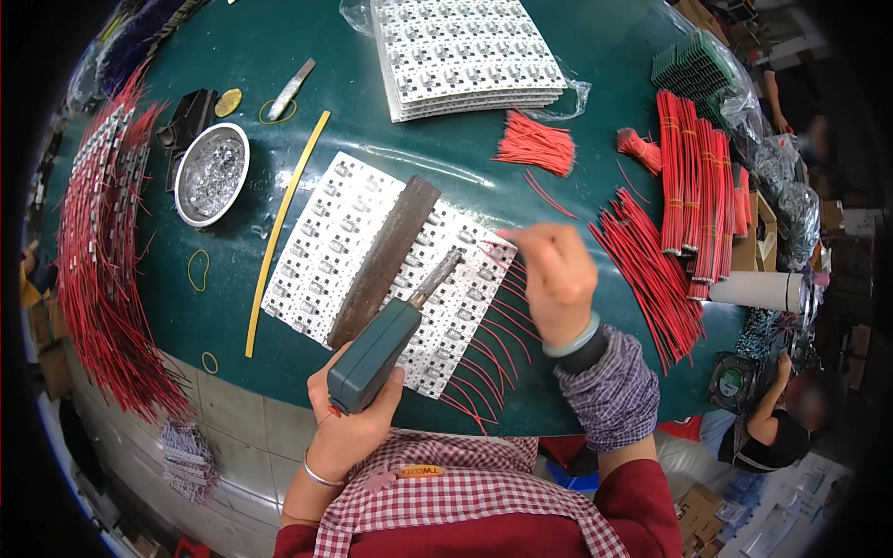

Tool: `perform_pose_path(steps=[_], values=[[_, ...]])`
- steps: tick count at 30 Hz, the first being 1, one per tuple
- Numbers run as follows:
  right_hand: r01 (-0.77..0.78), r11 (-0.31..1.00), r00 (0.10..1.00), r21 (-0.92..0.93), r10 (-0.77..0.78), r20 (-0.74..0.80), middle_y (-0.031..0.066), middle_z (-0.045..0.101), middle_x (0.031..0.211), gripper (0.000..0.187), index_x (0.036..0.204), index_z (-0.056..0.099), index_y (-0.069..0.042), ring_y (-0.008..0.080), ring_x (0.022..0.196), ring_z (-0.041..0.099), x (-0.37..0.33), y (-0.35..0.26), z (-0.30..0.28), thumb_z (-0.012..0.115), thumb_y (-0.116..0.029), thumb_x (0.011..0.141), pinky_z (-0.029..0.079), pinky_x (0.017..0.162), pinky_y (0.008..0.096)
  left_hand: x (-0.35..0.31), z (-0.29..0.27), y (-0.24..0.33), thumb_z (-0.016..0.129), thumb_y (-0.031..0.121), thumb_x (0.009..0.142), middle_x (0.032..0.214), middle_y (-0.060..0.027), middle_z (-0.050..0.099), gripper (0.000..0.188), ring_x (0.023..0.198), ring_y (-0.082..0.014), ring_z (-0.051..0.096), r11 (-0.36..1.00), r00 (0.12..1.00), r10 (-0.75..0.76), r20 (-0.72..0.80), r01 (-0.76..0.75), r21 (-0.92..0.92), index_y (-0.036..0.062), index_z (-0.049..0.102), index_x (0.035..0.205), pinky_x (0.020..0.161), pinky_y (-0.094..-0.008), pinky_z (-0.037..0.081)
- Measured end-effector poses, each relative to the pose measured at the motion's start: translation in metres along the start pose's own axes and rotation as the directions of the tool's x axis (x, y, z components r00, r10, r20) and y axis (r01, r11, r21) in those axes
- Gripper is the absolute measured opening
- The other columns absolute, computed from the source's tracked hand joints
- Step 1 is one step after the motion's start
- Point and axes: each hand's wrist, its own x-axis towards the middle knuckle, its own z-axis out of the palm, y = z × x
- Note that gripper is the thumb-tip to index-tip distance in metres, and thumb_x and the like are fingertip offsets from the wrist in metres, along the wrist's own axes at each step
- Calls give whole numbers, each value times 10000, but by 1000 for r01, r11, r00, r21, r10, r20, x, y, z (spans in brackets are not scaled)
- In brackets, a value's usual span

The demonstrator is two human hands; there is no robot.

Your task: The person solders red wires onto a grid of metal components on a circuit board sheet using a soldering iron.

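Note:
My left hand point(358, 409) is wrapped round a dark green soldering gun point(377, 353). Its metal tip points up and right over a white circuit board panel point(312, 223) bearing rows of small components. A dark, worn bar point(383, 265) lies slantwise across the panel. At the panel's upper right corner my right hand point(558, 279) is closed in a pinch on a thin red wire, whose end is partly hidden by the fingers. Several red wires point(484, 349) stick out along the panel's right edge, below that hand.
A stack of white panels point(470, 56) lies at the back. Red wire bundles point(684, 177) and loose red wires point(642, 279) are on the right. Left stand a bowl of metal bits point(212, 177), a yellow strip point(286, 232) and a heap of wired boards point(102, 251). People sit far right.

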Motion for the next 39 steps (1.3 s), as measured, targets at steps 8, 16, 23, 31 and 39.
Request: perform_pose_path(steps=[8,16,23,31,39], values=[[-28,999,998,-36,30,53,93,625,866,113,893,681,-37,297,838,592,33,61,13,694,28,802,487,719,392,4,0,3,765,4,806,860,-46,694,197,748,-56,604,999,999,13,43,-11,-48,-41,683,980,653,-230,498],[2,1000,1000,-11,-2,8,89,623,855,188,931,702,-44,286,810,595,21,21,-2,689,65,778,492,678,383,1,-3,-6,763,-1,806,857,-46,693,187,743,-57,605,997,999,-29,16,30,-69,-41,683,970,644,-230,497],[-12,999,1000,-51,12,-16,89,648,875,164,933,702,-36,278,819,619,25,57,4,717,36,786,507,687,371,1,-2,-4,782,15,813,892,-46,702,200,762,-67,624,997,998,-40,47,44,-68,-34,685,981,675,-233,506],[-5,1000,1000,15,5,-6,91,654,869,223,941,716,-37,271,796,620,14,15,-8,700,78,750,508,676,369,-4,-3,-9,800,20,805,909,-49,704,221,765,-74,629,999,1000,-10,16,10,-44,-32,686,987,684,-234,506],[-34,988,992,149,15,121,87,624,896,286,981,702,-33,267,788,608,-24,-9,2,689,93,724,507,664,358,-4,-4,-5,802,26,805,1002,-53,688,238,836,-96,640,998,996,-61,69,62,-17,-24,687,1007,753,-247,507]])
